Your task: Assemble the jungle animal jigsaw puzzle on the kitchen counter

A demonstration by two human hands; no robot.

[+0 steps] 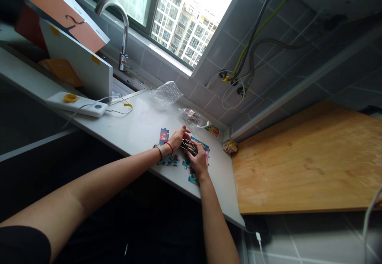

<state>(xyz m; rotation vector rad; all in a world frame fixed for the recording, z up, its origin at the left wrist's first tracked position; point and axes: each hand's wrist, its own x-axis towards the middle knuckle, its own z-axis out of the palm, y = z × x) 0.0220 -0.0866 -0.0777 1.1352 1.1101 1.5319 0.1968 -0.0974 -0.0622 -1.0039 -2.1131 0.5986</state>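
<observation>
Both my hands meet over a cluster of colourful jigsaw puzzle pieces [170, 160] on the grey countertop [134, 128]. My left hand [178, 137], with a red string and a band at the wrist, and my right hand [198, 159] are closed together on a small stack of dark puzzle pieces [188, 146]. A partly joined section of puzzle [205, 149] lies under and beside my right hand. A single blue and red piece [164, 135] lies just left of my left hand.
Two clear plastic bags [167, 92] [192, 116] and a small printed card [212, 130] lie behind the puzzle. A crumpled wrapper [230, 146] sits at the corner. A wooden board [307, 160] fills the right. A faucet [119, 25], white box [80, 61] and white power strip [77, 104] stand left.
</observation>
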